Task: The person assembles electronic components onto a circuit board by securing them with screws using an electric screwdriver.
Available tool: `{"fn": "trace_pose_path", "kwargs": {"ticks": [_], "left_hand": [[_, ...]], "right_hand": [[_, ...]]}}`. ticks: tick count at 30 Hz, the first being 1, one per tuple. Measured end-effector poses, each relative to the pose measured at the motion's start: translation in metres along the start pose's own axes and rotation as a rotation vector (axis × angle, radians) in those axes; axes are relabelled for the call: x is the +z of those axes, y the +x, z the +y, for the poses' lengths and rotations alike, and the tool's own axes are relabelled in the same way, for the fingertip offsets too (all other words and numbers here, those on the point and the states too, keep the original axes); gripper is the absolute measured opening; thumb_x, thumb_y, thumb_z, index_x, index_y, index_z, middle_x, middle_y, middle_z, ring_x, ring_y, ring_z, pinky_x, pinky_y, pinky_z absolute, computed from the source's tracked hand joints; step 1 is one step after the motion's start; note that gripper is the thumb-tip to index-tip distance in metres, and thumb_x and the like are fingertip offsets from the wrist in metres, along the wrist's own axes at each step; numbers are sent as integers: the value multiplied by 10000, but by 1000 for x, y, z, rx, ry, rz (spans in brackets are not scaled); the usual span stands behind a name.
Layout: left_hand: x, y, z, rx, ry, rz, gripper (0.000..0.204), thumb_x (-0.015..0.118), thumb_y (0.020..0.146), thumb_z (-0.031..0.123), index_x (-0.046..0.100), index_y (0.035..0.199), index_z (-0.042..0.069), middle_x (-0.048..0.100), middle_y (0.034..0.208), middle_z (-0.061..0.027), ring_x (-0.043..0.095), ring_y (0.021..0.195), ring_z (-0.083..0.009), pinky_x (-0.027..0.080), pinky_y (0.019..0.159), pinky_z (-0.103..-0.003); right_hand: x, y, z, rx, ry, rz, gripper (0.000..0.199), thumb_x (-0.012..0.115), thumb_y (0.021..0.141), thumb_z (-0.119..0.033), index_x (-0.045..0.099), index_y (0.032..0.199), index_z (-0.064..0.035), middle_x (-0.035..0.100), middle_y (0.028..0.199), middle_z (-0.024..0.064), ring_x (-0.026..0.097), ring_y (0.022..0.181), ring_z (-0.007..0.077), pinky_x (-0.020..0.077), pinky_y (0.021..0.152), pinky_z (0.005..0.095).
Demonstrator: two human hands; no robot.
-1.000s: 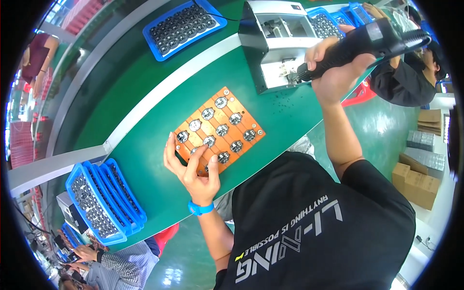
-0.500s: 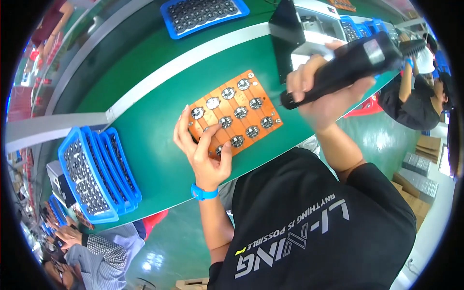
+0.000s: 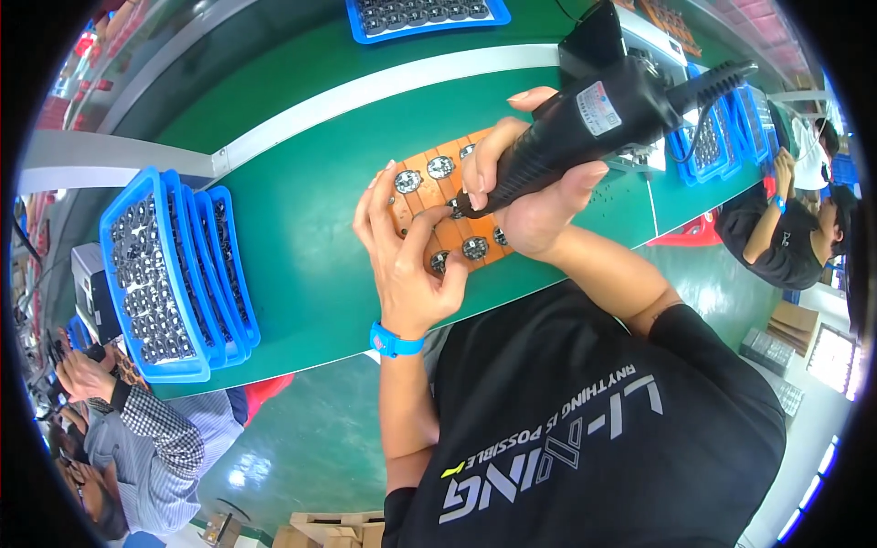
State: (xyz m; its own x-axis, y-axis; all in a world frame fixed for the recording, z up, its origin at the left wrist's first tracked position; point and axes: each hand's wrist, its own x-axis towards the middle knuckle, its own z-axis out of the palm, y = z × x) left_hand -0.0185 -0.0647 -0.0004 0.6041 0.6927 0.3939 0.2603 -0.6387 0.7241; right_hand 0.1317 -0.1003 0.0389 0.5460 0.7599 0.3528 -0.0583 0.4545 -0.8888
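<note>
Blue trays (image 3: 178, 369) of small dark parts stand on the green desk (image 3: 311, 265) — then the left hand (image 3: 411, 274), fingers spread over the orange fixture plate (image 3: 425, 196) — the right hand (image 3: 534, 215) grips a black corded electric screwdriver (image 3: 571, 137), tip down among the plate's round components (image 3: 474, 247)

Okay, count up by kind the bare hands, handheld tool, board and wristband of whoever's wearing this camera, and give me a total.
Bare hands, left hand and right hand: 2
Black handheld power tool: 1
Orange rectangular board: 1
Blue wristband: 1
Total: 5
</note>
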Motion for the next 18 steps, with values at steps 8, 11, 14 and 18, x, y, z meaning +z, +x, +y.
{"fn": "trace_pose_path", "kwargs": {"ticks": [8, 11, 14, 18], "left_hand": [[1, 0, -1, 0, 8, 12, 396, 597, 554, 114, 685, 932, 30, 374, 1473, -238, 342, 1314, -441, 293, 1085, -539], [2, 0, -2, 10, 8, 21, 388, 596, 557, 111, 673, 927, 22, 375, 1471, -242, 343, 1311, -448, 295, 1081, -543], [4, 1, -2, 19, 5, 34, 353, 595, 561, 101, 667, 897, 22, 382, 1459, -250, 339, 1308, -463, 300, 1080, -554], [6, 1, 0, 24, 9, 59, 311, 590, 570, 88, 659, 865, 20, 390, 1446, -263, 342, 1302, -476, 308, 1071, -565]], "right_hand": [[1, -4, 6, 34, -29, -20, 892, 333, 799, -867, 339, 1223, -82, 497, 604, 67, 476, 445, 151, 427, 467, 268], [2, -5, 10, 39, -12, -27, 889, 391, 782, -866, 349, 1206, -86, 514, 610, 68, 488, 455, 148, 428, 470, 265], [4, -6, 10, 113, 111, -185, 847, 590, 753, -786, 379, 1177, -85, 556, 621, 80, 505, 470, 133, 422, 473, 252], [11, -7, 12, 68, 160, -157, 801, 652, 777, -713, 395, 1150, -52, 567, 613, 78, 501, 479, 116, 412, 472, 230]]}}
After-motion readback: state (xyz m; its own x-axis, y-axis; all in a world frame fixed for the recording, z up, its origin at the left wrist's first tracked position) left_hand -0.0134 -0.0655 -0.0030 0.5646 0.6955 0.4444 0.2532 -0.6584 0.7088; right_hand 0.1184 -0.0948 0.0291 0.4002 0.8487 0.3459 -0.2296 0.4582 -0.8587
